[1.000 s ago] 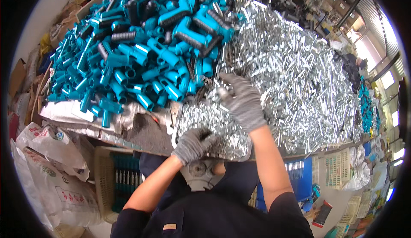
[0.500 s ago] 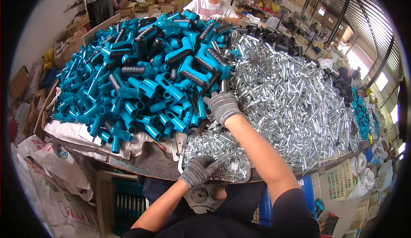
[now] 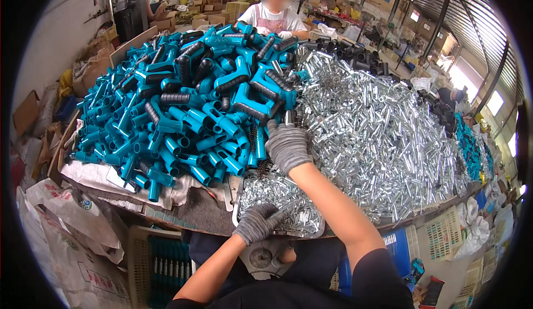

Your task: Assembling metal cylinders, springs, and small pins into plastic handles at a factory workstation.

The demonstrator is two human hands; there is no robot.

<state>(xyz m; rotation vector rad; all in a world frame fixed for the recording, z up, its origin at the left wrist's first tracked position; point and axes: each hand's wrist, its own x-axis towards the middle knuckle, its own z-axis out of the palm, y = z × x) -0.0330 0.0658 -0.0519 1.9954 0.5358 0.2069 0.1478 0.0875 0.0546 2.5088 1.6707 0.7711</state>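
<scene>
My right hand [image 3: 288, 147], in a grey knit glove, reaches to the seam between the teal handles and the metal parts. Its fingers are curled beside a shiny upright metal cylinder [image 3: 287, 117]; what they grip is hidden. My left hand [image 3: 255, 223], gloved alike, is closed over the near edge of a metal tray [image 3: 236, 212], its fingers pointing right; I cannot make out what is in them. Small silvery pieces [image 3: 272, 192] fill the tray. Dark coil springs [image 3: 265, 167] lie just behind it, left of my right hand.
Teal handles with black grips [image 3: 183, 109] are heaped at left, loose metal tubes and pins [image 3: 377, 142] at right. Black tubular parts [image 3: 361, 58] lie at the back. Across the table sits a person [image 3: 272, 17]. Below stand a crate [image 3: 161, 264] and white sacks [image 3: 72, 225].
My right hand has shifted slightly nearer to me and turned, its fingers now more upright. My left hand stays over the tray. The whole view has tipped a little.
</scene>
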